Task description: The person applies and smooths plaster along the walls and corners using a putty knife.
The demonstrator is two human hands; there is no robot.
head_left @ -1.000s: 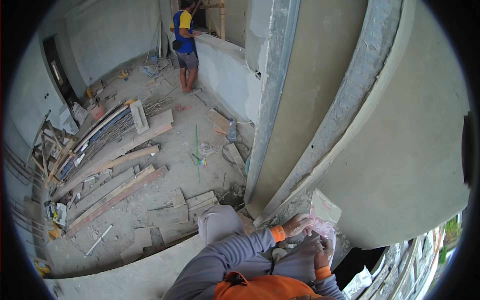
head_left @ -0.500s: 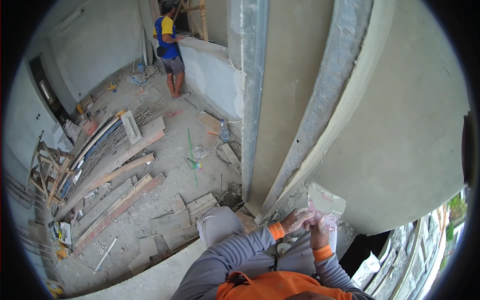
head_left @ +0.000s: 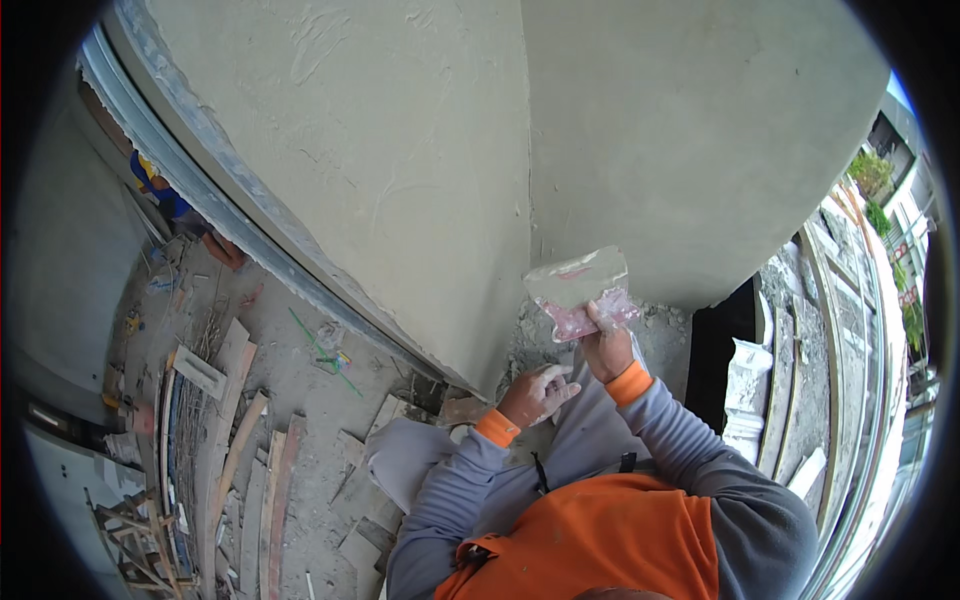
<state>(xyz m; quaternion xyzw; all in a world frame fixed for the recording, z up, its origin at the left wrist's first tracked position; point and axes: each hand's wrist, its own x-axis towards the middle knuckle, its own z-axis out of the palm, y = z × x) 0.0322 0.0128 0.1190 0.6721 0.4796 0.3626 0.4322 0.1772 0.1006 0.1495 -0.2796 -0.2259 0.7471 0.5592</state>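
One head-worn view reaches me, looking steeply down on two bare hands. The right hand [head_left: 607, 350] is clamped on a flat, four-sided plate [head_left: 585, 278], thumb laid over its upper face, fingers mostly hidden beneath. The left hand [head_left: 535, 396], just left of that grip and nearer the orange top [head_left: 600, 530], is apart from the plate, its fingers loosely parted with nothing seen between them. The plate lies directly beyond the right grip, seemingly held up before the rubble [head_left: 660, 325] at the foot of the wall [head_left: 690, 140]. I judge the step in hand to be handling the plate one-handed; any move from this pose would call for a steady pinch and care not to knock the wall corner [head_left: 529, 190], ahead and left of the grip. The plate's barer, pale end points away from the orange top; its pink-smeared end is at the thumb. Its sides look too alike for me to settle the long axis, though the far edge runs crosswise, right end farther off. Right of the grip is a dark gap [head_left: 728, 340]; well to its left, long boards [head_left: 268, 500] lie on the floor [head_left: 325, 450].
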